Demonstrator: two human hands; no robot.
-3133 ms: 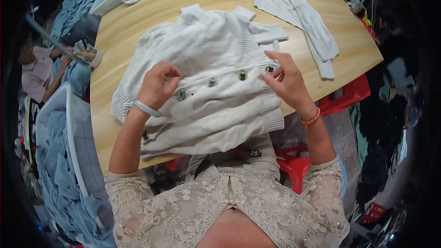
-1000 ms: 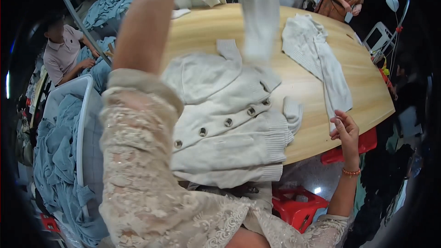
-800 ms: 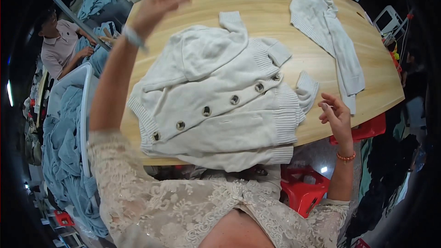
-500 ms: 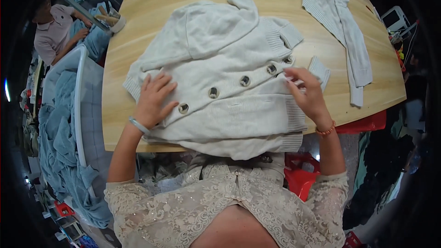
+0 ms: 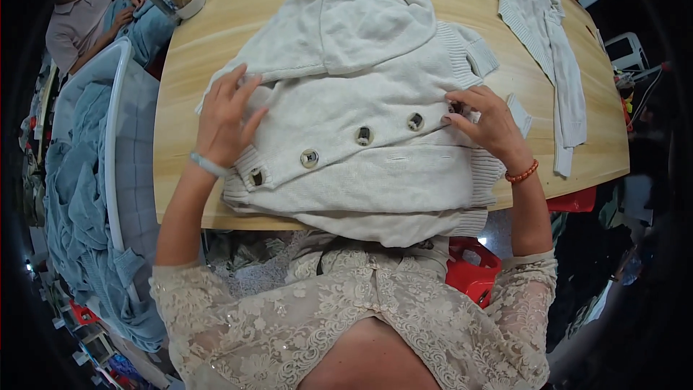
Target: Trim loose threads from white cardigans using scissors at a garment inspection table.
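A cream knitted cardigan (image 5: 375, 166) with a row of large buttons lies flat on the wooden table (image 5: 216, 36), its lower hem hanging over the near edge. A second cream knit (image 5: 346, 29) lies folded across its top. My left hand (image 5: 225, 117) rests flat with fingers spread on the cardigan's left end, near the lowest button. My right hand (image 5: 485, 121) presses on the right end of the button row, fingertips at the last button there. Neither hand grips anything.
Another cream knit garment (image 5: 552, 40) lies stretched out on the table's far right. A small bowl (image 5: 180, 0) sits at the table's far left corner. Pale blue garments (image 5: 79, 202) fill a cart at my left, where another person sits. Red stools (image 5: 473, 278) stand under the table.
My left arm, raised high a second ago, has come down onto the cardigan. My right hand moved from the table edge onto the button row. A second knit now lies over the top.
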